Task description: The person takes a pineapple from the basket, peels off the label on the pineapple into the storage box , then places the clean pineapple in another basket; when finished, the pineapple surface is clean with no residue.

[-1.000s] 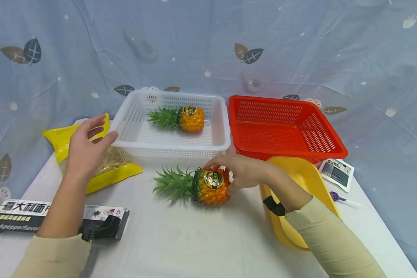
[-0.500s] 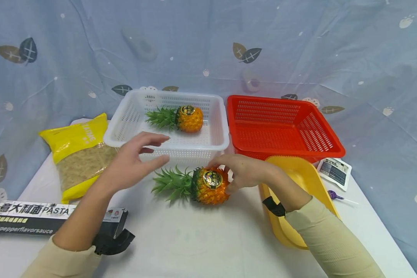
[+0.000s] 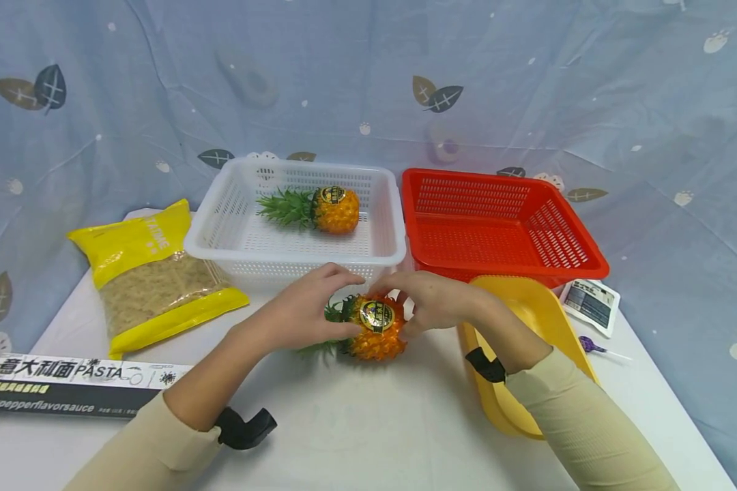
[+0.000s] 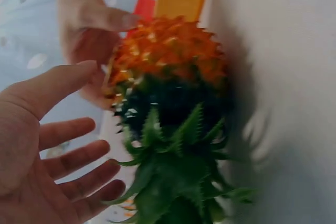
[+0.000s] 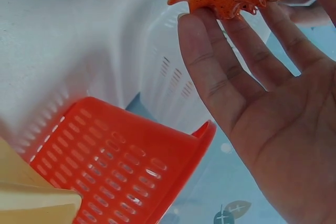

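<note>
An artificial pineapple (image 3: 377,341), orange with green leaves and a black-and-gold label, lies on its side on the white table. My right hand (image 3: 432,300) holds its round end, thumb on the near side and fingertips at the far side. From the left, my left hand (image 3: 310,310) reaches over the leaves with thumb and fingers spread, hiding most of the crown in the head view. In the left wrist view a gap shows between that hand and the pineapple (image 4: 173,72). A second pineapple (image 3: 336,210) lies inside the white basket (image 3: 295,258) behind.
Right of the white basket stands a red basket (image 3: 503,273), with a yellow tray (image 3: 491,402) in front. Further right are a white packet (image 3: 591,305) and a purple lollipop (image 3: 589,344). A yellow pasta bag (image 3: 160,286) and a pasta box (image 3: 86,385) lie at left.
My left hand has moved right and toward me, from above the yellow bag to over the pineapple's leaves. The right hand has stayed at the pineapple.
</note>
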Motion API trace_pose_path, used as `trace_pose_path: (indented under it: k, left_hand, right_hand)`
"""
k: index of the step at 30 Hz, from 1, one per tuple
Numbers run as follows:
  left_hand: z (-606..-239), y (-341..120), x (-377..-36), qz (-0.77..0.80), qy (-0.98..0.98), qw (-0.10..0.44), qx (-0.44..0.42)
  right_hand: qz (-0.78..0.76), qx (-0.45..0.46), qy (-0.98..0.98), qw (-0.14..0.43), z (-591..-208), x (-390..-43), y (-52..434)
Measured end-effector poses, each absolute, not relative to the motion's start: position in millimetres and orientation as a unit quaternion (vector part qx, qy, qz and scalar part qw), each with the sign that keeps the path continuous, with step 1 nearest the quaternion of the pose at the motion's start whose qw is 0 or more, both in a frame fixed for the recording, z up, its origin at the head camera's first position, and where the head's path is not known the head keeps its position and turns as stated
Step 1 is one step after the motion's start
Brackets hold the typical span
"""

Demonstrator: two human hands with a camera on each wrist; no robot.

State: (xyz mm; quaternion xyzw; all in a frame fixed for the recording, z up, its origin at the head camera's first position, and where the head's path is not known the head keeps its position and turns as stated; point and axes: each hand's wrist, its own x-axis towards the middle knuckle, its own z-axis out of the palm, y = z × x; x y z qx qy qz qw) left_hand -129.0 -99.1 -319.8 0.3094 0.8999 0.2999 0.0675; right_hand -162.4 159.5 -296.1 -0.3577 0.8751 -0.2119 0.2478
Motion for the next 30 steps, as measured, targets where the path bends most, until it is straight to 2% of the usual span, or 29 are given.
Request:
trace_pose_path:
  k: [8,16,30]
  left_hand:
    - [-328.0,-90.0,-130.6,0.269,0.911,0.091,0.298]
    - [-327.9,-87.4,-130.9,0.263,0.913,0.102,0.296]
    - [-324.8,-87.9,-130.7,0.264,0.912,0.109,0.296]
  right_hand:
    - [-0.245,-0.345,0.873,0.245,-295.3,-161.6,160.8]
    - [-0.271,-0.300,0.893,0.199,-293.7,-163.0,156.4]
    - [-0.269,-0.279,0.897,0.213,-294.8,-161.3,147.4]
